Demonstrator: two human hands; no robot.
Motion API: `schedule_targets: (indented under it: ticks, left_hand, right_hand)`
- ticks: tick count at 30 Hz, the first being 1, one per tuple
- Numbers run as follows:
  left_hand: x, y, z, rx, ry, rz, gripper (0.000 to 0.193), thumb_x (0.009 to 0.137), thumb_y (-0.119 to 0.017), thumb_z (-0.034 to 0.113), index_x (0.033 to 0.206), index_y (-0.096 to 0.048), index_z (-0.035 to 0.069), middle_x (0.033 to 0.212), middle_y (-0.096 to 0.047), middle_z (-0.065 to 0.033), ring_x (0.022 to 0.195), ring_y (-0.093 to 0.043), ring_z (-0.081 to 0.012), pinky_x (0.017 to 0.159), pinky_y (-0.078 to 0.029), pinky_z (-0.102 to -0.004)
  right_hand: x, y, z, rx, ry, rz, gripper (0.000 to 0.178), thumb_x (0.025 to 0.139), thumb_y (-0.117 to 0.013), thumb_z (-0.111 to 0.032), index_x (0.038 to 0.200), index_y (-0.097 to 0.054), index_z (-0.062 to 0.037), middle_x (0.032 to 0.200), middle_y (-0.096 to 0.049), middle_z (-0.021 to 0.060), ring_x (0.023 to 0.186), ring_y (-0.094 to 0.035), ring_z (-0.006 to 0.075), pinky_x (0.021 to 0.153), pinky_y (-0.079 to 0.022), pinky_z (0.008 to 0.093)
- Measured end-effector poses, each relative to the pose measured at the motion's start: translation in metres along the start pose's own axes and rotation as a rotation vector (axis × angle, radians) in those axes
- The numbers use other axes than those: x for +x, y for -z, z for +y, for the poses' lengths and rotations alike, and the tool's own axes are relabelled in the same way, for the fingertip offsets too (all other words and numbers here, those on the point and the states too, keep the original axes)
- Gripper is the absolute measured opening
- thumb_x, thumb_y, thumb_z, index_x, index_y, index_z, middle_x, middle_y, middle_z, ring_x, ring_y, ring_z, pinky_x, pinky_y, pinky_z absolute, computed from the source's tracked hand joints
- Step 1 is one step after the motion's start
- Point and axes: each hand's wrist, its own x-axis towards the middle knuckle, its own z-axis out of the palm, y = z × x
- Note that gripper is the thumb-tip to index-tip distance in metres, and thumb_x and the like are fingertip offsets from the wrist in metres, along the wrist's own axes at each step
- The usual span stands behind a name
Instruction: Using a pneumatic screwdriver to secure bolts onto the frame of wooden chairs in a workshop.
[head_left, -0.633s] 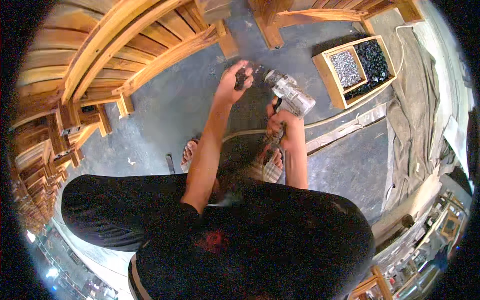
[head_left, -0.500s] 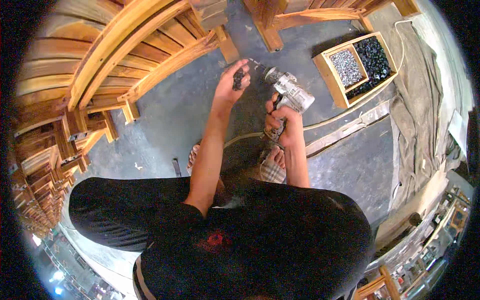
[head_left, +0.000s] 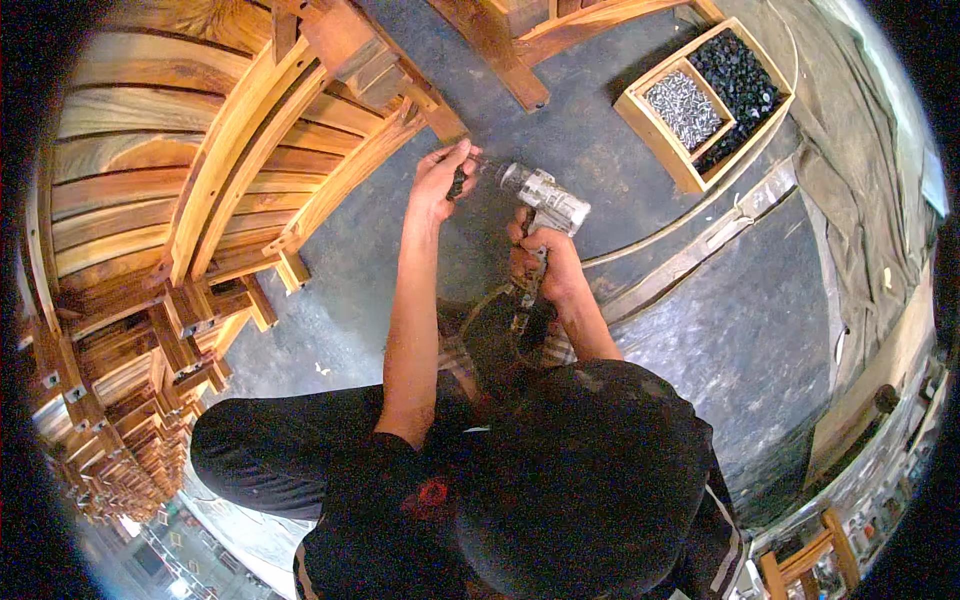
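Since the earlier frame, our left hand [head_left: 438,184], curled around small dark pieces [head_left: 457,184], has edged closer to the wooden leg [head_left: 445,122]. Our right hand [head_left: 545,262] stays wrapped around the drill [head_left: 556,204] above the floor [head_left: 590,140], its blurred tip seemingly near our left fingers [head_left: 455,153].

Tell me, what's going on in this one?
A person grips a drill in the right hand, its front end aimed toward the left hand. The left hand holds small dark pieces, its fingertips by the end of a wooden leg. Blur hides whether the drill's tip touches anything. To the right, a divided box on the floor holds silver pieces and black parts.
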Motion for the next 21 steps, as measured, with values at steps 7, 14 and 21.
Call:
schedule_targets:
  ticks: [7,14,21]
  left_hand:
    - [0.006,-0.013,-0.035,-0.137,-0.05,0.129,0.022,0.093,-0.056,0.021,0.098,-0.062,0.0,0.065,-0.05,-0.0005,0.048,-0.043,-0.0106,0.04,-0.032,-0.0236]
    - [-0.002,0.018,-0.048,-0.481,0.013,0.02,0.031,0.093,-0.051,0.024,0.114,-0.055,0.001,0.069,-0.049,-0.0015,0.051,-0.041,-0.0146,0.043,-0.031,-0.0252]
    - [-0.003,0.046,-0.039,-0.63,0.051,0.019,0.036,0.087,-0.045,0.018,0.118,-0.051,0.0,0.076,-0.052,-0.007,0.059,-0.045,-0.0175,0.042,-0.033,-0.0244]
  right_hand:
    - [0.021,0.021,0.024,0.314,0.004,-0.11,0.028,0.071,-0.052,-0.006,0.097,-0.052,-0.0142,0.08,-0.053,-0.0005,0.045,-0.034,0.0085,0.051,-0.034,0.0284]
    - [0.026,0.029,0.035,0.293,0.046,-0.143,0.028,0.072,-0.052,-0.006,0.099,-0.052,-0.0151,0.082,-0.054,-0.0004,0.046,-0.035,0.0082,0.051,-0.034,0.0291]
    - [0.024,0.026,0.034,0.308,0.023,-0.212,0.029,0.071,-0.052,-0.005,0.098,-0.051,-0.0146,0.083,-0.054,0.0011,0.046,-0.037,0.0095,0.05,-0.038,0.0303]
